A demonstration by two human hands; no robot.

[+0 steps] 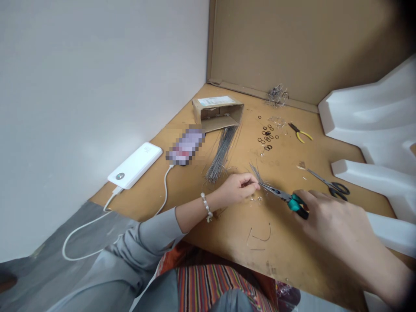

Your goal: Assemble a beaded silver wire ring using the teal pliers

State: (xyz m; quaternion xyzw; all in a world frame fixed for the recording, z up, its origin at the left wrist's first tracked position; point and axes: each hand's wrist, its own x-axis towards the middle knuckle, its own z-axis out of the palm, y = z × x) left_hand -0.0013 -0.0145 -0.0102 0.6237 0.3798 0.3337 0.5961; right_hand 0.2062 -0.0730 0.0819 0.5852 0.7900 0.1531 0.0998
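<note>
White power bank [134,166], cabled phone [188,145] and white foam [354,117]

Apparently no readable text

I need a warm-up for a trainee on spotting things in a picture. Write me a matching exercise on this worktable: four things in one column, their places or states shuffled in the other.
Things:
1. teal-gripped pliers
2. yellow-handled pliers
3. black rings
4. power bank

Places or states:
A. plugged into a white cable
B. held in the right hand
C. lying between the rings and the white foam
D. in a loose cluster

Right pairs: 1-B, 2-C, 3-D, 4-A
</note>
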